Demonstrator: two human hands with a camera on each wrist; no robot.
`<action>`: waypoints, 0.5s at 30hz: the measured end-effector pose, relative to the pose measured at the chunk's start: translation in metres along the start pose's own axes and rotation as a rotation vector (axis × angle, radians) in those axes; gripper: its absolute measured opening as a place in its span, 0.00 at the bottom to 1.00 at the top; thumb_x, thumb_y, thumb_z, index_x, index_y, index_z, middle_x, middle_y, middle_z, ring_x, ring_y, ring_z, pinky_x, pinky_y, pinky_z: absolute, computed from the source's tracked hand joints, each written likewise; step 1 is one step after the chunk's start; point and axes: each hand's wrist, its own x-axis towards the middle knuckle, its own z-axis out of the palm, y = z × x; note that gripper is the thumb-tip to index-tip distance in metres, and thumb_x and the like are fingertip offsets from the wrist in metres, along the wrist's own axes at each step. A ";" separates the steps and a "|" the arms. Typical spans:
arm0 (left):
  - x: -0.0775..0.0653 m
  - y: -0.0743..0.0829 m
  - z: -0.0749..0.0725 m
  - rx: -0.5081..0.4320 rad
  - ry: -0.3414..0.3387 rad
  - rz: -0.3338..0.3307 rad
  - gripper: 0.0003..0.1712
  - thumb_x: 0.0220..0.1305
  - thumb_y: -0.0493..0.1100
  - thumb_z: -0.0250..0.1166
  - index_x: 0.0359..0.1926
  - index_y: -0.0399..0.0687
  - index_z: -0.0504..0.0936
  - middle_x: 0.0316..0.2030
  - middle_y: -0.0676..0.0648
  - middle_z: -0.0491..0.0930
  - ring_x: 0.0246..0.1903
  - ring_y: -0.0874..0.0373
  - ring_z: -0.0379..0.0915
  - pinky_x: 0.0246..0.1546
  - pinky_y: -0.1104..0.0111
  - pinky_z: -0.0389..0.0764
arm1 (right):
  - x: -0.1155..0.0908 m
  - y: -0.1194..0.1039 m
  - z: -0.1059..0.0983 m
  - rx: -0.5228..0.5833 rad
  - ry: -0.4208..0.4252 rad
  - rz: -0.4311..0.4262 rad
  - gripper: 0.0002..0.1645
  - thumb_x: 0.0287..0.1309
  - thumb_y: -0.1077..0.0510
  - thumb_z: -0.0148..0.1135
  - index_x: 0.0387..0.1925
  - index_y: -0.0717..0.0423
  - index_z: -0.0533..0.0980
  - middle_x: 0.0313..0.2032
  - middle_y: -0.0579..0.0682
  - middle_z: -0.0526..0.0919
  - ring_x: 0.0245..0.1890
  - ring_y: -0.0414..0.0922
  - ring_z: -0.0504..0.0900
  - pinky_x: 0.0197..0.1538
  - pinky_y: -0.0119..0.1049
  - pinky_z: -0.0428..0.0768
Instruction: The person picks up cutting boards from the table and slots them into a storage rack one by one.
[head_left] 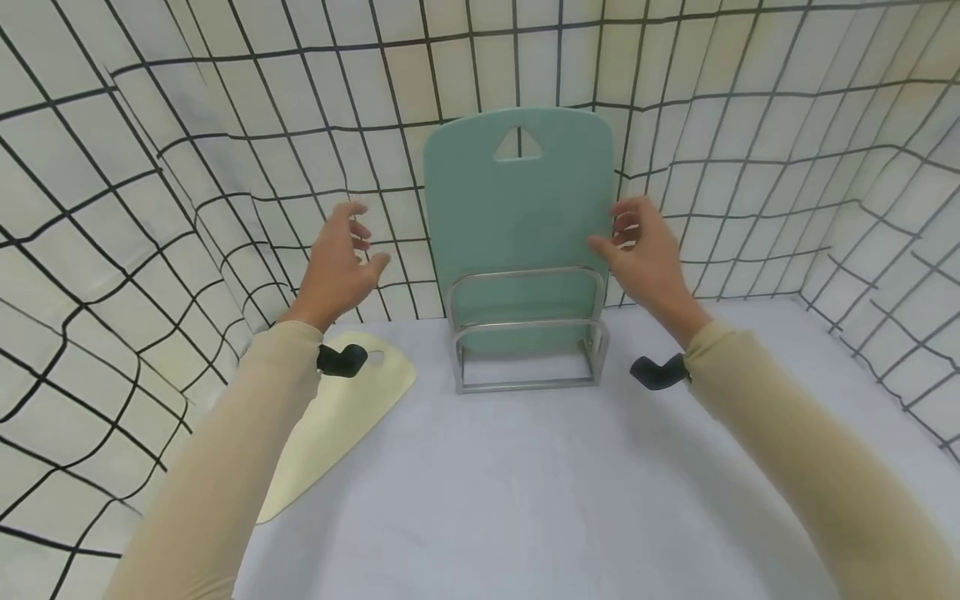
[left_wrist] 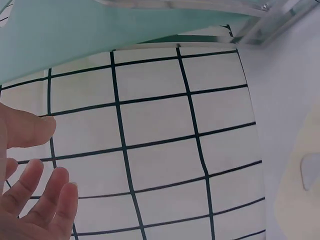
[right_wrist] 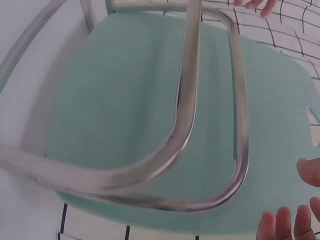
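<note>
A green cutting board (head_left: pixel 517 204) with a triangular hole near its top stands upright in a metal rack (head_left: pixel 528 385). My left hand (head_left: pixel 337 271) is held in the air left of the board, fingers loosely bent around nothing; in the left wrist view its thumb (left_wrist: pixel 35 131) is apart from the board. At the board's right edge hovers my right hand (head_left: pixel 648 254), its thumb overlapping the green surface in the head view. From the right wrist, thumb and fingers (right_wrist: pixel 283 222) look spread with the edge between them; whether they touch it I cannot tell.
A cream cutting board (head_left: pixel 337 433) lies flat on the white table (head_left: pixel 525 500), partly under my left forearm. White cloth with a dark grid (head_left: pixel 750 167) hangs behind the rack and along both sides.
</note>
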 end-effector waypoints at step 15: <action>-0.039 -0.052 -0.030 0.109 -0.065 -0.074 0.39 0.73 0.42 0.59 0.78 0.39 0.55 0.61 0.31 0.71 0.62 0.35 0.70 0.59 0.40 0.76 | -0.037 -0.025 0.018 0.171 -0.093 -0.076 0.28 0.66 0.57 0.69 0.62 0.61 0.69 0.48 0.59 0.75 0.45 0.43 0.78 0.57 0.32 0.81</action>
